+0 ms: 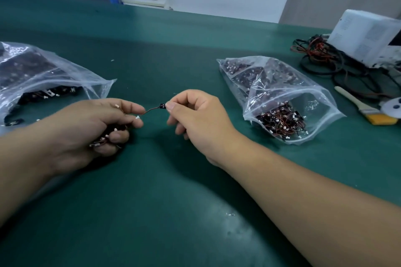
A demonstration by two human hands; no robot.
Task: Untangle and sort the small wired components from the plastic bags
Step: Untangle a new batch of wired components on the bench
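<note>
Your two hands meet over the middle of a green desk (152, 191). Your left hand (86, 128) is closed around a bundle of wired components (106, 137). Its lower fingers curl over dark wires and small white plugs, while its forefinger and thumb reach toward the right.

Your right hand (199, 117), just beside it, pinches a small black component (162, 105) between thumb and forefinger. Its other fingers are curled in and hold nothing else.

A thin wire (152, 110) runs from the black component leftward and slightly down to the left hand's fingertips. The piece's long axis therefore lies almost straight across between your hands. Its free end is on the right, in your right hand; its tangled end is on the left. Drawing it clear would probably mean pulling rightward along that line while the left hand holds the bundle back.

The left bag (43, 71), clear plastic and full of dark components, lies just beyond your left hand. The right bag (282, 93) lies to the right of your right hand, with components heaped at its near end. It is the closer bag to the hand holding the piece. Further right are loose cables (321, 56), a white box (368, 34) and a brush (358, 104).
</note>
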